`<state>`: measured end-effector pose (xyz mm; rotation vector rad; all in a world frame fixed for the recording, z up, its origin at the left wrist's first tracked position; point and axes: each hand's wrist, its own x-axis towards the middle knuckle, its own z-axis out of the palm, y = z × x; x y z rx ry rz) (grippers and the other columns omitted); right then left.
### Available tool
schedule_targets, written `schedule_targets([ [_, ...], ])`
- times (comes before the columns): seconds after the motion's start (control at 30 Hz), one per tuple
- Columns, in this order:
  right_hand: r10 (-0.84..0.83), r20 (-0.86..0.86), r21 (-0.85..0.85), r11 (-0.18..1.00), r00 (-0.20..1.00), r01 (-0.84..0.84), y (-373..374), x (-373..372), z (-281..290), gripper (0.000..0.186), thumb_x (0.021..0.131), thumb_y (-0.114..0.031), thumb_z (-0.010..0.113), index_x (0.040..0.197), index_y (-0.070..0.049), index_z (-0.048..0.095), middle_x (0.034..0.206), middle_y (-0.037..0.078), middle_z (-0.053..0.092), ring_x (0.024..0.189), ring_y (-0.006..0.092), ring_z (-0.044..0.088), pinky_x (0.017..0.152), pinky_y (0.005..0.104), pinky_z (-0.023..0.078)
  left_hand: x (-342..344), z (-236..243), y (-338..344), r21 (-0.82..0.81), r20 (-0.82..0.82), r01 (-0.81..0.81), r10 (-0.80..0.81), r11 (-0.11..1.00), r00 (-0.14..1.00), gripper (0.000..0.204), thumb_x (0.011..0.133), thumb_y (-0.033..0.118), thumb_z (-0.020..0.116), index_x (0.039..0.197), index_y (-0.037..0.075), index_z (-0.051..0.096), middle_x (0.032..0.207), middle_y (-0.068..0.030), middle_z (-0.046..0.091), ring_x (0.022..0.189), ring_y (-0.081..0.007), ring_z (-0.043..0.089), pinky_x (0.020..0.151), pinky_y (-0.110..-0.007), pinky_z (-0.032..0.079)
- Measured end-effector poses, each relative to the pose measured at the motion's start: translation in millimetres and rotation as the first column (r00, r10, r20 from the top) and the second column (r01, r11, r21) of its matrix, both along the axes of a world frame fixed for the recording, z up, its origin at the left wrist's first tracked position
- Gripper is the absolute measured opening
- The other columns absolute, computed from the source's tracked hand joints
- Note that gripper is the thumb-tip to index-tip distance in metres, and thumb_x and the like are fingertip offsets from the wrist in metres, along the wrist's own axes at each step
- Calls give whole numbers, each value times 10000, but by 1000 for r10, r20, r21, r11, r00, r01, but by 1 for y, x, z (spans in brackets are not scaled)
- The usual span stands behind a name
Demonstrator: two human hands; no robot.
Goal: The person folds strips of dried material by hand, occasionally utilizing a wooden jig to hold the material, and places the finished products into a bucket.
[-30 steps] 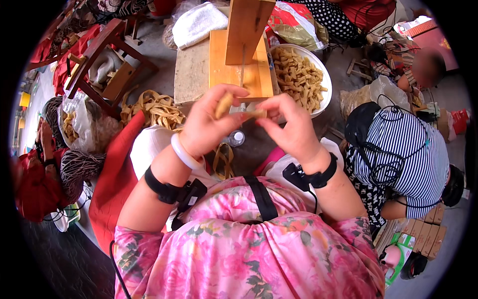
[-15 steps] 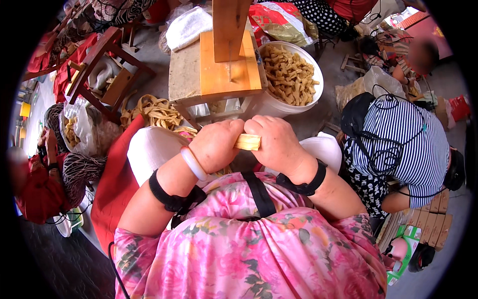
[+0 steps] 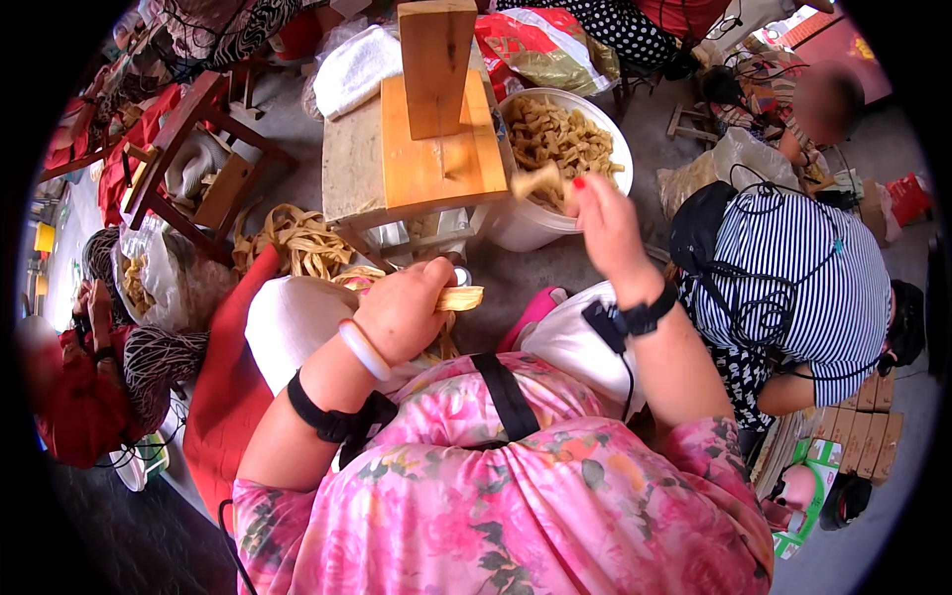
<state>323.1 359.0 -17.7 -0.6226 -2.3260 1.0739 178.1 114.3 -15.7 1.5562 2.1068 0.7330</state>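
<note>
My left hand (image 3: 402,312) is closed round a pale tan, flat folded strip (image 3: 463,297), whose end sticks out to the right, above my lap. Farther off and to the right, my right hand (image 3: 610,233) is raised at the near rim of a white bucket (image 3: 626,169). At its fingertips is a short tan knotted piece (image 3: 538,184), blurred by motion. Inside the bucket lies a heap of similar short tan pieces (image 3: 555,134). Long loose tan strips (image 3: 302,238) lie in a tangle beyond my left knee.
Ahead stands a low wooden bench (image 3: 352,164) bearing an orange-brown board with an upright post (image 3: 434,79) and a white towel (image 3: 359,69). A person in a striped top (image 3: 808,288) sits close on my right. Another person in red (image 3: 74,382) is at left, beside a plastic bag (image 3: 164,273).
My hands were together at one folded piece. Now my right hand has moved away, up and right to the bucket, with a knotted piece at its fingertips; the left stays above my lap.
</note>
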Motion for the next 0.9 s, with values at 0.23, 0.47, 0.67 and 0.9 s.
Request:
schedule_targets([
  [0.23,505,25,331,810,863,-484,-49,-12,11,431,788,-156,674,1191,-59,557,1199,155,567,1110,339,549,943,423,450,-7,-25,8,-150,279,105,-60,983,958,192,873,151,627,1017,27,605,880,-162,653,811,-322,643,748,-379,506],
  [0.47,461,-59,-20,886,885,-463,-81,-25,6,153,782,3,625,929,-40,623,846,112,592,808,288,598,714,372,485,-10,-39,1,181,826,27,-167,983,538,217,971,199,570,1093,22,603,759,-7,586,739,-109,531,726,-272,479],
  [0.67,582,-87,496,729,808,-472,-99,-33,20,176,792,-129,621,962,-86,625,836,78,582,826,283,576,757,392,471,-25,-41,-18,125,990,134,-115,983,-83,212,985,243,542,1029,42,592,777,3,577,657,-65,511,593,-197,413],
  [0.9,347,-105,479,839,932,-259,-70,-38,5,169,814,-86,646,975,-100,597,751,77,615,657,291,601,612,402,472,-39,-38,-19,137,933,-130,-172,982,-317,187,938,201,578,1026,37,585,759,-23,585,660,-127,546,618,-233,435],
])
